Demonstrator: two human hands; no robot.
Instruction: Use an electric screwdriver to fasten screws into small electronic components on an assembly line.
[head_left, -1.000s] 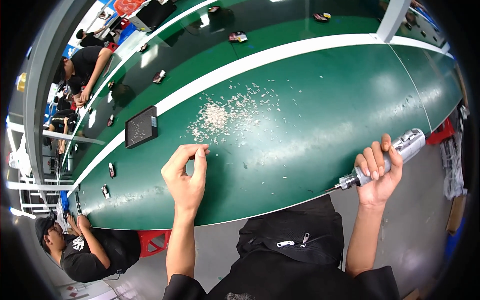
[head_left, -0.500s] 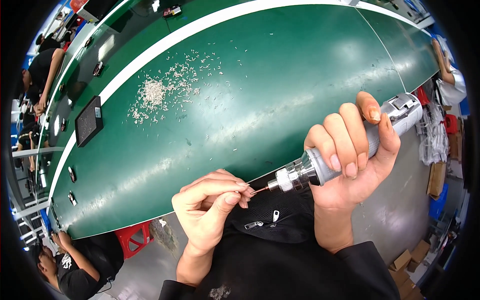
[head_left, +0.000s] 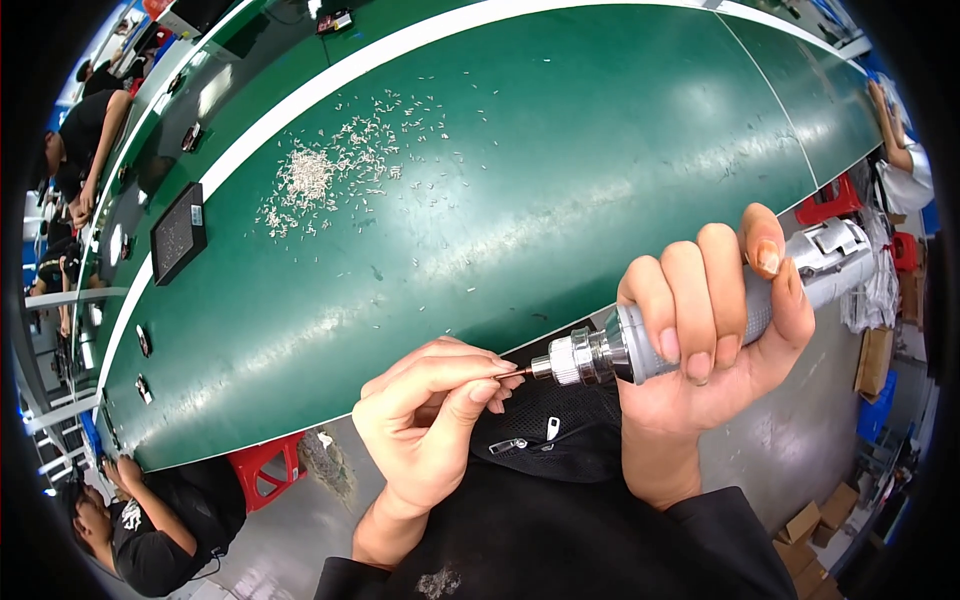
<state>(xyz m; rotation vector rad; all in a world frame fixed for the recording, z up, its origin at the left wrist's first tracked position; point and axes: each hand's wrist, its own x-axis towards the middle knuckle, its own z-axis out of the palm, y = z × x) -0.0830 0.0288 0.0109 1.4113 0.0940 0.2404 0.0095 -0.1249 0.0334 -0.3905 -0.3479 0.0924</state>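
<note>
My right hand [head_left: 700, 325] is wrapped round a grey cylindrical power tool [head_left: 838, 250] with a chrome collar [head_left: 577, 358] and a thin copper-coloured bit [head_left: 520, 372]. The tool lies tilted, its bit pointing left toward my other hand. Thumb and forefinger of my left hand [head_left: 430, 400] are pinched together right at the bit's tip. Whatever sits between those fingertips is too small and covered to name. Both hands are at the near edge of the green table [head_left: 590, 150], over my lap. Small white pieces [head_left: 308, 176] lie in a pile on the table, with more scattered around it.
A black tray [head_left: 178, 235] rests toward the table's left side. Beneath the near edge at left is a red stool [head_left: 268, 470]. A black zippered bag [head_left: 545, 430] is at my waist. Other people sit along the left and at the far right; cardboard boxes [head_left: 815, 525] stand on the floor.
The tool and my right hand have come slightly down and to the right. My left hand has shifted a little right, and its fingertips now meet the bit's tip.
</note>
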